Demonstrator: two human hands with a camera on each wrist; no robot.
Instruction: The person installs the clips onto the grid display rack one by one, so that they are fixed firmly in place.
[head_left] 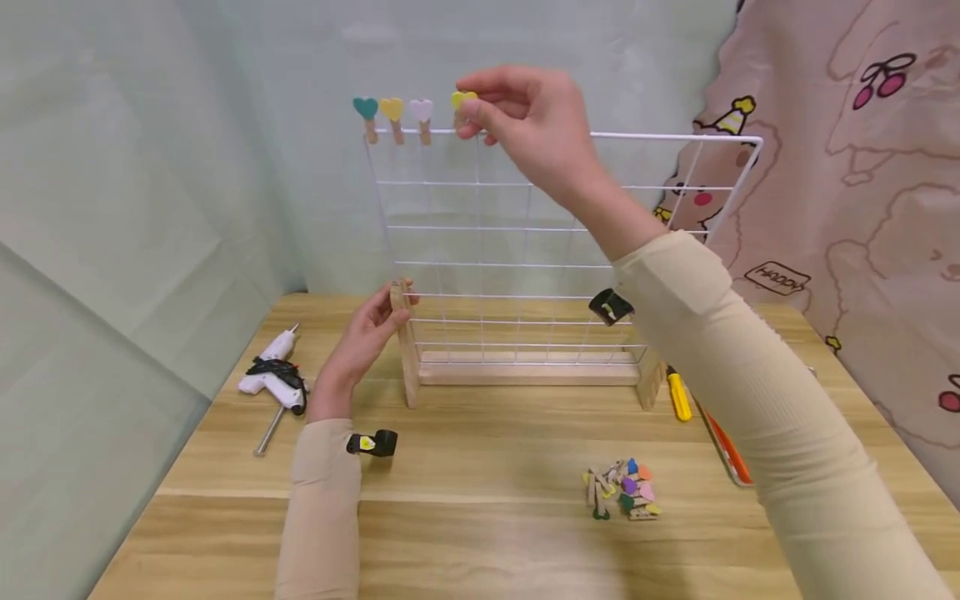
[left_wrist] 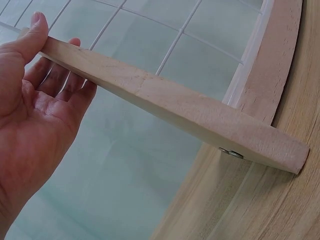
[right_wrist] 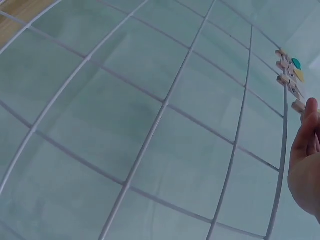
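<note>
My right hand [head_left: 543, 125] pinches a small wooden clothespin with a yellow heart [head_left: 463, 99] at the top wire of a white wire grid rack [head_left: 504, 183]. To its left, three clothespins stand clipped on that wire, topped by a teal heart [head_left: 366, 107], an orange-yellow heart [head_left: 392, 109] and a pale lilac heart [head_left: 422, 110]. Low on the rack's left side, my left hand [head_left: 367, 333] grips the top of the wooden side post [left_wrist: 150, 90], thumb on one face and fingers on the other. The right wrist view shows only part of the right hand [right_wrist: 306, 170].
A pile of heart clothespins [head_left: 622, 490] lies on the wooden table [head_left: 465, 533], front right. At left is a white glue gun [head_left: 273, 371] with its black cord. A yellow-handled tool [head_left: 678, 396] and an orange object [head_left: 731, 450] lie right, the latter partly behind my right sleeve.
</note>
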